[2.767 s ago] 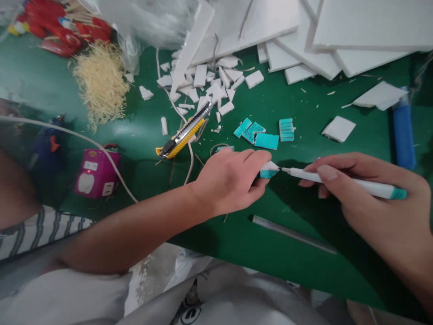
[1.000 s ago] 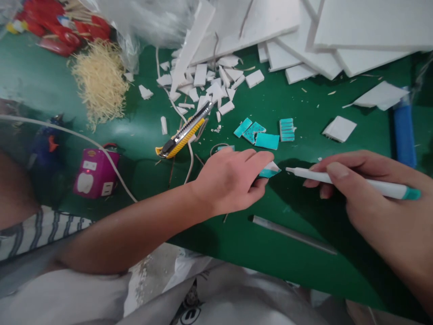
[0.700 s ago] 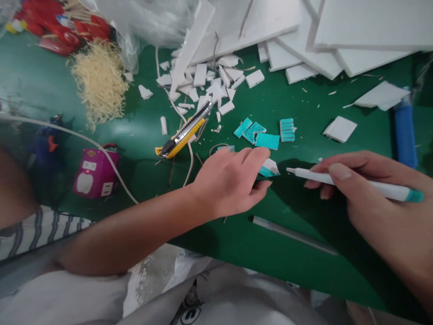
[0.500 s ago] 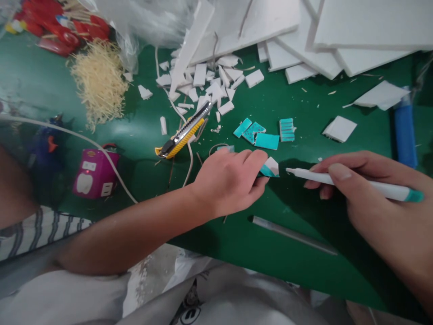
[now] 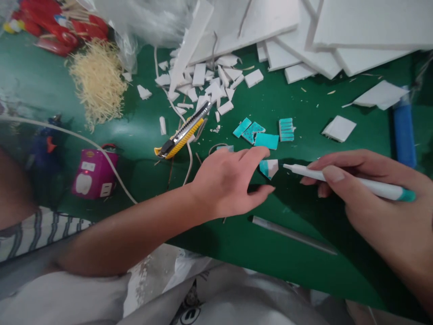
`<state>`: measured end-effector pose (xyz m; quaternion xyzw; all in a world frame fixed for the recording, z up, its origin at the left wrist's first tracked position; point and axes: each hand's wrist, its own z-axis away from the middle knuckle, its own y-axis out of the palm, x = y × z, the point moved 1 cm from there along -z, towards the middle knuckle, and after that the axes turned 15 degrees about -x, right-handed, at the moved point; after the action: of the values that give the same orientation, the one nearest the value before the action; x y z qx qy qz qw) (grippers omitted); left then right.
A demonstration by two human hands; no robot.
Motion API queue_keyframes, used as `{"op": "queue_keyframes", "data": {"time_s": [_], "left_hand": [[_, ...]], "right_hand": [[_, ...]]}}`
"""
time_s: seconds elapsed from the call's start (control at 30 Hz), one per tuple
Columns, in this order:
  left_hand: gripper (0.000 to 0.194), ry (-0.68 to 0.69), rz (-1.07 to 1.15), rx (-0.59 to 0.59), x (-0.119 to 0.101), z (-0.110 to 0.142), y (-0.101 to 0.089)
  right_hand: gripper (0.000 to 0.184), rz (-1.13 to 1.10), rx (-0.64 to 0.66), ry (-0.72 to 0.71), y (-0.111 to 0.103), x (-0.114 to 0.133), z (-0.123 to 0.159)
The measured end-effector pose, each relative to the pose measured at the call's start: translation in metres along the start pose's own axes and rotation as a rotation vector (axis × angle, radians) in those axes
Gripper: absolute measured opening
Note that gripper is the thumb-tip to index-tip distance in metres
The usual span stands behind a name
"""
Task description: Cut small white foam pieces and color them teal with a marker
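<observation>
Between the thumb and fingers of my left hand (image 5: 233,180) lies a small foam piece (image 5: 269,168), part teal and part white, on the green table. The thumb and index finger are spread apart, with a gap between them and the piece. My right hand (image 5: 365,189) grips a white marker (image 5: 375,186) with a teal end; its thin tip points at the foam piece without touching it. Just beyond are several teal-coloured foam pieces (image 5: 266,141), one of them striped (image 5: 287,130). Another pale teal scrap shows partly behind my left hand.
A yellow utility knife (image 5: 182,133) lies left of my hand, near white foam scraps (image 5: 199,74). Foam sheets (image 5: 372,22) are stacked at the back. A metal tube (image 5: 292,234) lies in front. A white cable (image 5: 67,128) runs past a magenta power adapter (image 5: 94,174).
My left thumb and index finger have opened and let go of the part-teal foam piece, which now lies turned on the table. My right hand has shifted slightly left with the marker.
</observation>
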<state>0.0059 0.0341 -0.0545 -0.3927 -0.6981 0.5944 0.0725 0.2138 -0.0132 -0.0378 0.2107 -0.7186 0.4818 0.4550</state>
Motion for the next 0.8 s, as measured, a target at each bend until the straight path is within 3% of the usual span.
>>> {"op": "queue_keyframes", "data": {"time_s": [0.1,0.33,0.8], "left_hand": [[0.048,0.012,-0.056,0.007,-0.0032,-0.0004,0.001],[0.041,0.011,-0.169,0.011,-0.0046,-0.0016,0.0012],[0.025,0.017,-0.072,-0.021,0.0002,-0.0012,0.0012]], "right_hand": [[0.008,0.008,0.003,0.01,-0.0007,0.0003,-0.0007],[0.007,-0.004,0.013,0.017,0.0013,-0.0008,-0.0011],[0.007,0.032,0.017,-0.033,0.0009,-0.004,0.0013]]}}
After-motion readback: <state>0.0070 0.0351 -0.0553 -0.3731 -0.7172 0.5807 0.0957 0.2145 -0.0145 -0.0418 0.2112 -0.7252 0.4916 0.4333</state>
